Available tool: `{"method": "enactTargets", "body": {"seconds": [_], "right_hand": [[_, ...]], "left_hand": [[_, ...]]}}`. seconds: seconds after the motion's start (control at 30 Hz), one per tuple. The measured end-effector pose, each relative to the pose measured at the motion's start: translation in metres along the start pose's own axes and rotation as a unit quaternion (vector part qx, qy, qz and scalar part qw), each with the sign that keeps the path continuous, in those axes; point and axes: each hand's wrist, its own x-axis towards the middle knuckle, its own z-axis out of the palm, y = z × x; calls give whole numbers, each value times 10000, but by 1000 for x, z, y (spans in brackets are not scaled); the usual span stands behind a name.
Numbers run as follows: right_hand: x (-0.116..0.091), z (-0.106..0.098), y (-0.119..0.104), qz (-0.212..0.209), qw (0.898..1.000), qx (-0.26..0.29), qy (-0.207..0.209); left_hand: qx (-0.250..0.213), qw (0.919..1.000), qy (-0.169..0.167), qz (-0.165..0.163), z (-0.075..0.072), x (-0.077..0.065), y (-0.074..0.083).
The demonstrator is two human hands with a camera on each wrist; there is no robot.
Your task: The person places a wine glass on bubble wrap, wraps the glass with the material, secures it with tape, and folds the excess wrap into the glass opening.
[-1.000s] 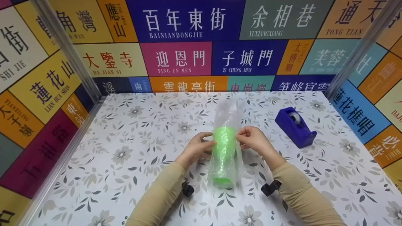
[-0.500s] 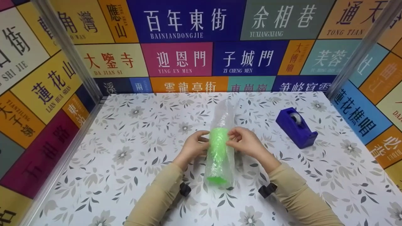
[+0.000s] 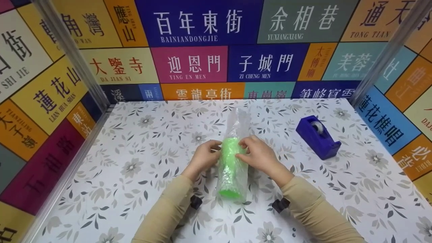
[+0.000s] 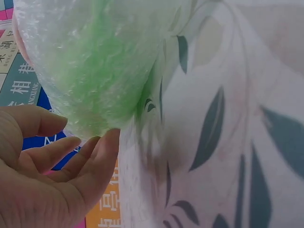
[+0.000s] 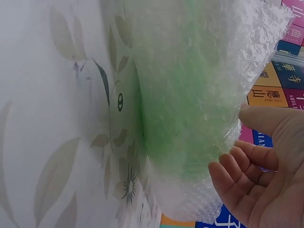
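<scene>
— Left hand point(image 3: 204, 157) first. Condition?
— Released, not clenched. Fingers loosely bent, fingertips touching the left side of the bubble wrap point(image 3: 238, 123).
— And the right hand point(image 3: 260, 155)?
— Likewise loose. Thumb and index finger stand apart and rest against the right side of the wrap; in the right wrist view the other fingers are gently curved beside it.
— Contents of the wrap?
— One bright green cylinder point(image 3: 230, 163), seen through it. It lies at about the middle of the desk point(image 3: 111, 168), lengthwise, one end toward the near edge. Surplus wrap runs past the other end and stops just short of the far edge.
— Other items noted?
— One blue tape dispenser point(image 3: 314, 145) with a roll of tape point(image 3: 319, 128), well apart from the wrap, toward the far right corner. Tan sleeves point(image 3: 165, 209) on both arms, a black device point(image 3: 280, 205) at each wrist. Coloured sign panels point(image 3: 199, 27) stand beyond the far edge.
</scene>
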Motion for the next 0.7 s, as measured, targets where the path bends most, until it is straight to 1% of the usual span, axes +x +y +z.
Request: {"method": "enactTargets", "body": {"seconds": [0.03,0.1,0.13,0.17,0.2,0.27,0.37,0.43,0.5,0.53,0.6,0.7], "right_hand": [[0,0,-1,-6,10000,-36,7],[1,1,-2,-57,9999,-112,51],[1,2,-2,-85,9998,-144,66],[1,2,-2,-115,9997,-178,86],[1,3,-2,-147,9996,-212,102],[1,3,-2,-201,9993,-268,135],[1,4,-2,-208,9992,-294,144],[0,4,-2,-188,9993,-298,141],[0,3,-3,-170,9993,-300,135],[0,3,-3,-164,9993,-304,133],[0,4,-3,-184,9992,-336,152],[-1,4,-4,-204,9990,-365,180]], "left_hand": [[189,9996,41,181,-1,0,2],[663,9950,139,731,-3,-1,4],[915,9899,190,1068,-4,-1,4],[1166,9829,222,1409,-5,-2,5],[1451,9732,262,1765,-6,-3,6],[2006,9492,307,2405,-8,-5,6],[2578,9159,181,3073,-10,-8,6],[2809,8985,55,3372,-10,-10,6],[2937,8853,-58,3604,-10,-10,5],[2974,8805,-92,3690,-10,-10,5],[3031,8734,-146,3808,-9,-11,5],[3099,8672,-200,3892,-6,-12,4]]}}
